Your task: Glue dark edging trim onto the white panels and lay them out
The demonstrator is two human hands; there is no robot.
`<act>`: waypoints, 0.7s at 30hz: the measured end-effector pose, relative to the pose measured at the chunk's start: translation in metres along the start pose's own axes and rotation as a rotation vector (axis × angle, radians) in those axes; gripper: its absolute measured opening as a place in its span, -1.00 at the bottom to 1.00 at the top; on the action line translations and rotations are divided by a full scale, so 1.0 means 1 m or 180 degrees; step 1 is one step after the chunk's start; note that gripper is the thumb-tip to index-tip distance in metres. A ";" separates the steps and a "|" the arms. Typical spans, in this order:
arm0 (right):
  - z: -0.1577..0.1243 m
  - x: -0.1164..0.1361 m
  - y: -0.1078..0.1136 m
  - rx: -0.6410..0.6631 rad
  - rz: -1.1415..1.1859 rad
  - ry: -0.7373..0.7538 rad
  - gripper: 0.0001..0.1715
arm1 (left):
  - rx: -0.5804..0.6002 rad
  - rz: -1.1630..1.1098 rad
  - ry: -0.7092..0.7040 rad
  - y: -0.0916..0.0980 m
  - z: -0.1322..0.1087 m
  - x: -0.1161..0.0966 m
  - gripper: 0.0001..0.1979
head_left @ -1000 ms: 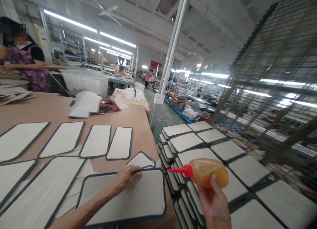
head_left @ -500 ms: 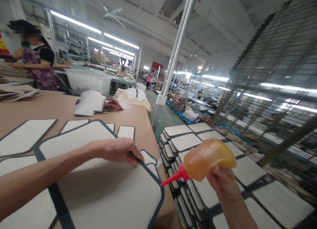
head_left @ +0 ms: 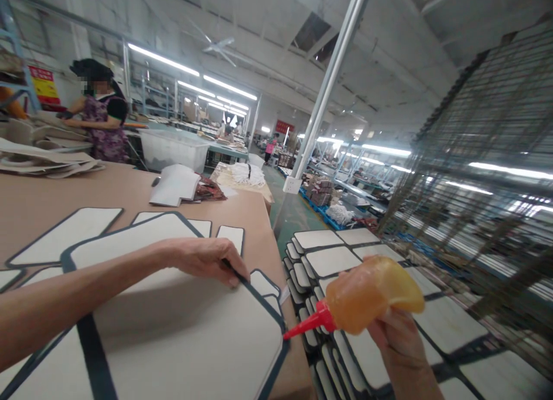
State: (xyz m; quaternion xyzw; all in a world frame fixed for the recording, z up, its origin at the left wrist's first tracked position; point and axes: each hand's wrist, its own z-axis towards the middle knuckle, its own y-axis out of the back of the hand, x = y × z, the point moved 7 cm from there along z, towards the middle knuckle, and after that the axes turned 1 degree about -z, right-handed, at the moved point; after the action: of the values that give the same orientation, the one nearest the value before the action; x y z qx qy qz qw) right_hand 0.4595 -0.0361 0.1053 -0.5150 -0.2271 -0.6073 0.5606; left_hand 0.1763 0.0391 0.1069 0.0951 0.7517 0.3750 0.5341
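My left hand (head_left: 211, 260) is closed on the dark edge of a large off-white panel (head_left: 185, 336), thumb on its face and fingers at the rim. The panel has a dark blue border and is lifted at a tilt over the table. Wrapped around an amber squeeze bottle (head_left: 371, 296), my right hand (head_left: 400, 334) holds it nearly level. Its red nozzle (head_left: 309, 322) points left, and the tip meets the panel's dark border at the right corner. Liquid at the tip is too small to make out.
More bordered panels (head_left: 69, 236) lie on the brown-covered table (head_left: 129, 184). Stacked panels (head_left: 330, 261) stand to the right, beside a wire rack (head_left: 488, 117). White and reddish pieces (head_left: 175, 185) sit farther back. A co-worker (head_left: 103, 112) stands at the far left; a metal post (head_left: 324, 89) rises past the table.
The view has swung a little left, so the surroundings sit farther right. Both hands keep their holds, and the nozzle tip stays at the panel's border, slightly lower in view.
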 end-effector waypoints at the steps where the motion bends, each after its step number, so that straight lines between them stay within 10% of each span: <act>1: -0.002 -0.004 0.003 -0.0154 0.0066 -0.0132 -0.22 | -0.0055 0.0008 -0.0011 0.002 -0.002 0.001 -0.68; 8: -0.012 -0.006 0.009 -0.0864 0.0113 -0.0153 -0.13 | -0.0427 -0.0205 -0.0151 0.012 -0.011 0.012 -0.69; 21: -0.013 -0.007 -0.001 -0.0728 0.0395 0.0474 -0.39 | -0.0775 0.0086 0.0164 0.022 -0.015 0.027 -0.76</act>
State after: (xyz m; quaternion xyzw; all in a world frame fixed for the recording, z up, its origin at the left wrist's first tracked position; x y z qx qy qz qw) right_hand 0.4522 -0.0434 0.0947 -0.5421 -0.0819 -0.6300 0.5501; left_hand 0.1468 0.0623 0.1041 0.0299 0.7127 0.4731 0.5171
